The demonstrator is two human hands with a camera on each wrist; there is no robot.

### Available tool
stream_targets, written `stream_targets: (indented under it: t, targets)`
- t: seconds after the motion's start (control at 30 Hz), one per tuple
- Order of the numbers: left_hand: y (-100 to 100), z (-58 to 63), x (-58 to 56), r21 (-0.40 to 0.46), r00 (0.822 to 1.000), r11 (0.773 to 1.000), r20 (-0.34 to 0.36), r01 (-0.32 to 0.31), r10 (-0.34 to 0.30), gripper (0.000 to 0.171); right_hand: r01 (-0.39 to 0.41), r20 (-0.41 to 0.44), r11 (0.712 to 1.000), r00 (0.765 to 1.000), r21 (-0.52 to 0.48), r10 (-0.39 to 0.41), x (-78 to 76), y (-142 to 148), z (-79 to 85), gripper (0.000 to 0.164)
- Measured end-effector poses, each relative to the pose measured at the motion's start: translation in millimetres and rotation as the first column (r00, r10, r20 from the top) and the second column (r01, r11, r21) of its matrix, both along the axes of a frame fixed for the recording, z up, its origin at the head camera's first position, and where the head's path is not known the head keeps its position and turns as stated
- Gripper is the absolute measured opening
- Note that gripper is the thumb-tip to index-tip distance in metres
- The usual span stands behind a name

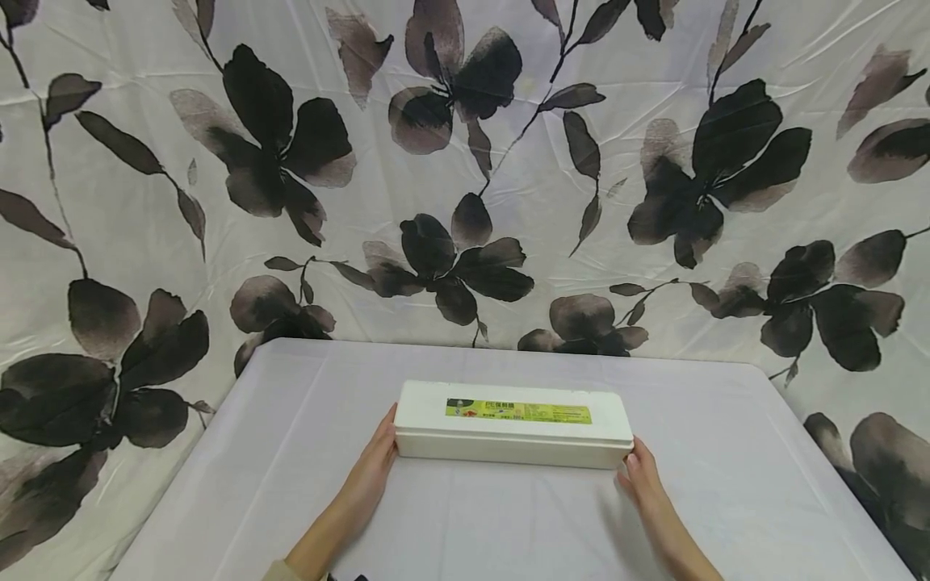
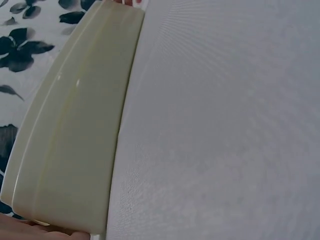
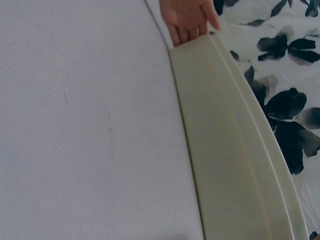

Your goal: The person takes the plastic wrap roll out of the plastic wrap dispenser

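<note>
A long, white cling film box [image 1: 512,450] with a yellow-green label [image 1: 519,411] on its lid sits crosswise on the white table, lid closed. My left hand [image 1: 368,472] holds its left end, and my right hand [image 1: 645,474] holds the right end near the front corner. In the left wrist view, the long side of the box [image 2: 82,130] shows, with left-hand fingers [image 2: 55,234] against the near end. Seen from the right wrist, the left hand [image 3: 186,19] has its fingers at the far end of the box [image 3: 215,120]. Parts of both hands are hidden by the box.
A smooth white cloth covers the table [image 1: 501,524], whose back edge runs behind the box. Beyond it hangs a pale curtain [image 1: 581,282] with dark flower prints, which also shows on both sides of the table.
</note>
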State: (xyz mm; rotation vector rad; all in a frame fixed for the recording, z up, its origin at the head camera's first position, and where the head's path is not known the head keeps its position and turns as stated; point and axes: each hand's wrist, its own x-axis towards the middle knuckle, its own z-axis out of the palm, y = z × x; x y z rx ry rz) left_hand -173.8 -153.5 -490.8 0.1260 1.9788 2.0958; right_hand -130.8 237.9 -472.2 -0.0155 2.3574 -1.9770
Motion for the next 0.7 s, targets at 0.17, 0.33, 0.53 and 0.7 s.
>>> stream_targets:
  t: [0.17,0.33,0.53,0.7]
  targets:
    - [1.6,-0.3,2.7,-0.017,1.0,1.0,-0.018,-0.01,0.009,0.073,0.034,-0.022,0.999,0.999,0.016,-0.034,2.6,-0.5,-1.0,0.073]
    - [-0.5,-1.7,1.8,-0.012,0.996,0.997,-0.053,-0.073,0.072,0.079,0.06,0.007,0.995,0.998,0.08,-0.06,2.7,-0.2,-0.6,0.069]
    - [-5.6,-2.2,-0.3,-0.175,0.982,0.977,-0.16,-0.123,0.095,0.097,0.039,-0.025,0.985,0.999,0.166,-0.035,6.7,2.7,5.6,0.068]
    - [-10.1,-0.6,-4.1,-0.231,0.975,0.965,-0.209,-0.127,0.079,0.095,0.03,-0.063,0.975,0.998,0.218,-0.017,4.2,4.0,16.0,0.069]
